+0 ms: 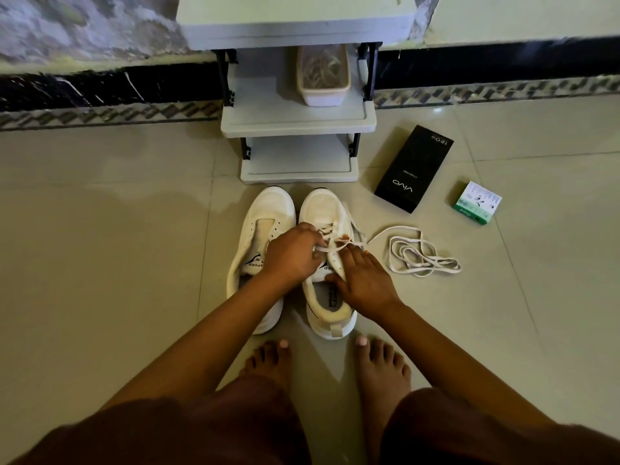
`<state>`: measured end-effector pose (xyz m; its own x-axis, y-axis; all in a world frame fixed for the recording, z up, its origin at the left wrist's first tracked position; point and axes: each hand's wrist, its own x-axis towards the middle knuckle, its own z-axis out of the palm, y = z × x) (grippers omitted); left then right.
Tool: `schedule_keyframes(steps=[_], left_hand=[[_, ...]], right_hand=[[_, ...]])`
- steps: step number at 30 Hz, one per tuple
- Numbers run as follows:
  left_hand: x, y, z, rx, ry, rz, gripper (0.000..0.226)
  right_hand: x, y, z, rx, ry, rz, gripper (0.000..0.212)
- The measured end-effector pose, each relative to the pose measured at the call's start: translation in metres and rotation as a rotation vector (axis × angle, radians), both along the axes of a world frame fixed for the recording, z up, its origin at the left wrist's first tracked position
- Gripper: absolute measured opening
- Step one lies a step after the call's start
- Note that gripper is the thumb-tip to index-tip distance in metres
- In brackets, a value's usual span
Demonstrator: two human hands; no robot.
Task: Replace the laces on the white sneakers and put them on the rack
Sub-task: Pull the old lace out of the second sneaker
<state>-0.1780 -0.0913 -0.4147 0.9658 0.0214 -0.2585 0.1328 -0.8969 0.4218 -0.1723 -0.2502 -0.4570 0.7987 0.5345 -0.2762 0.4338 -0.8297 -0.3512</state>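
My hands at the right sneaker (327, 263): unlacing step.
My left hand (292, 253) pinches its lace (330, 242); my right hand (364, 280) lies flat, steadying the shoe. Next, probably: drawing the lace out of the eyelets.

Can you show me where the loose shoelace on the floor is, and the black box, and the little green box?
loose shoelace (423, 257): head view, on its tangled loops.
black box (414, 169): head view, middle of its top face.
little green box (477, 203): head view, on its white-and-green top.
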Motion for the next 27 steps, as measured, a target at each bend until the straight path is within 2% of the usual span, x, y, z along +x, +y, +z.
schedule_keyframes(steps=[2, 3, 6, 9, 12, 13, 14, 16, 18, 20, 23, 25, 27], left_hand=[[-0.001, -0.003, -0.002, 0.054, -0.026, -0.009, 0.024], [-0.001, -0.002, -0.002, 0.01, -0.05, 0.005, 0.022], [0.003, -0.002, 0.012, -0.415, -0.103, 0.122, 0.014], [0.003, -0.005, 0.037, -0.767, -0.066, 0.229, 0.01], [0.006, -0.009, 0.06, -1.149, -0.047, 0.23, 0.024], [0.01, -0.01, 0.067, -1.189, -0.058, 0.194, 0.025], [0.014, -0.011, 0.072, -1.142, -0.085, 0.16, 0.024], [0.021, -0.006, 0.072, -0.827, -0.157, 0.132, 0.025], [0.021, 0.004, 0.058, -0.434, -0.057, 0.09, 0.058], [0.011, 0.019, 0.038, -0.232, 0.135, 0.027, 0.083], [-0.005, 0.032, 0.016, -0.259, 0.324, -0.027, 0.09], [-0.006, 0.033, 0.009, -0.303, 0.319, -0.016, 0.089], [-0.004, 0.033, 0.007, -0.254, 0.306, -0.051, 0.087]], right_hand=[[-0.001, 0.0, 0.0, 0.001, 0.0, -0.005, 0.066], [-0.001, 0.001, 0.0, 0.004, 0.0, -0.006, 0.066], [0.0, 0.0, -0.001, -0.003, -0.006, 0.008, 0.066], [0.002, -0.001, -0.001, -0.007, 0.011, 0.012, 0.067], [0.001, 0.0, 0.0, 0.0, 0.018, 0.017, 0.068], [0.001, 0.001, 0.0, 0.004, 0.013, 0.021, 0.068], [0.001, 0.001, 0.001, 0.003, 0.013, 0.022, 0.068], [0.001, -0.001, 0.001, -0.001, 0.006, 0.019, 0.068], [0.001, -0.002, 0.002, -0.001, 0.006, 0.015, 0.069], [0.002, -0.003, 0.004, 0.01, 0.025, 0.01, 0.071], [0.007, -0.003, 0.01, 0.084, 0.033, -0.078, 0.067], [0.012, 0.001, 0.016, 0.121, -0.071, -0.129, 0.056], [0.018, 0.007, 0.023, 0.077, -0.156, -0.102, 0.046]])
